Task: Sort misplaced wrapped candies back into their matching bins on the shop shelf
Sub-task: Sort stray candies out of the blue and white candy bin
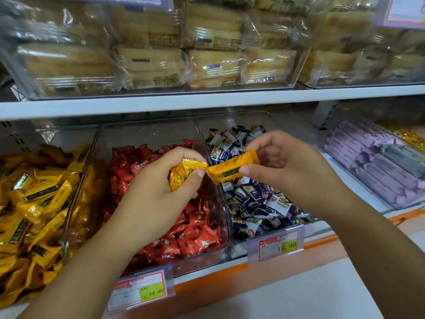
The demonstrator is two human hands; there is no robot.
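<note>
left hand (161, 180) gripped a few yellow candies (184, 173) over red bin (147, 137) | right hand (287, 162) pinched another yellow candy (232, 168) above blue-white bin (234, 119), probably a stray, wrong colour there | matching yellow bin (79, 194) sat left of red

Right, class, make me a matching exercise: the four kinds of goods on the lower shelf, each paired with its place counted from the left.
Column one:
1 yellow candies
2 red candies
3 blue-and-white candies
4 purple packs

Column two:
A fourth from left
B second from left
C leftmost in view
D third from left

Pairs: 1-C, 2-B, 3-D, 4-A
</note>
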